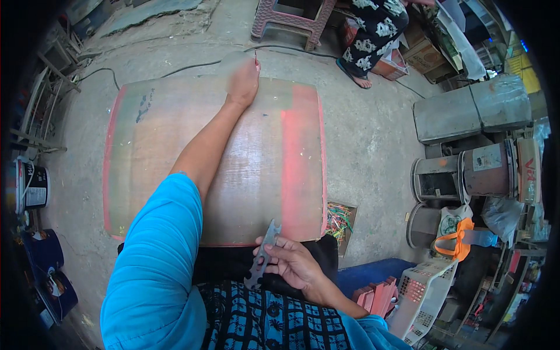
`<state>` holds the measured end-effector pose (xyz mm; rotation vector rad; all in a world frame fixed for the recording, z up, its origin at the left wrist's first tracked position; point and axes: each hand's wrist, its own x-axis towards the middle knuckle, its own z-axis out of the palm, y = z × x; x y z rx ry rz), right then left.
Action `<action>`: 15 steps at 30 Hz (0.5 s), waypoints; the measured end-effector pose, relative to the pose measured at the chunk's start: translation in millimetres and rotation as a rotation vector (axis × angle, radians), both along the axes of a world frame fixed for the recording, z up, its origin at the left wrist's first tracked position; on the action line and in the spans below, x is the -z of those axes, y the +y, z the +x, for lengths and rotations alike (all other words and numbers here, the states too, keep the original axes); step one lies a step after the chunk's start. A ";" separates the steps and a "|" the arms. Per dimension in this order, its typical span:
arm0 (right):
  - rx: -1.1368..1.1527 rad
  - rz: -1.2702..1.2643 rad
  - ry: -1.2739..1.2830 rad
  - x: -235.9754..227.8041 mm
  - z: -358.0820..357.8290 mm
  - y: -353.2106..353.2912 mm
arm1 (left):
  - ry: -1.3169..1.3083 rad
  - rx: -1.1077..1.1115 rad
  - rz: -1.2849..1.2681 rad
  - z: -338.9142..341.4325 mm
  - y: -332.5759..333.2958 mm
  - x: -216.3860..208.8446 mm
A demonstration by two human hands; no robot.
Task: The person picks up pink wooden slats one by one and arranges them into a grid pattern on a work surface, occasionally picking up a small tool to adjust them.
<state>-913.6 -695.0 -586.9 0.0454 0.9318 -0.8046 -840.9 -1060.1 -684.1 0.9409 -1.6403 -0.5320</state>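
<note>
My left arm stretches across a wide, low wooden board (154, 149) with pink and greenish painted bands. At its far edge, my left hand (245, 84) looks closed. A blurred patch covers part of that hand, and a thin thing sticks up from the fingers, too small to name. Close to my lap, my right hand (293, 263) grips a flat grey metal wrench (258, 269) with notched ends and holes, pinched between thumb and fingers. The wrench's upper end reaches over the board's near edge.
Beside the board's near right corner sits a box of thin colourful sticks (338, 224). A white plastic crate (423, 291) lies at lower right. Beyond the board are a black cable (280, 48), a plastic stool (291, 26) and another person's foot (360, 80). Metal drums (484, 169) stand right.
</note>
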 end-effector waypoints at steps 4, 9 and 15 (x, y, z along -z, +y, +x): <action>0.023 0.026 0.027 -12.5 -0.6 -6.9 | -0.004 0.005 -0.038 2.3 3.6 -3.0; 0.052 -0.132 0.158 -1.1 -9.2 -2.0 | 0.020 0.074 0.074 0.9 7.5 -12.5; -0.070 -0.112 0.343 -26.3 -24.6 -6.9 | -0.023 0.046 -0.003 0.4 6.3 -8.2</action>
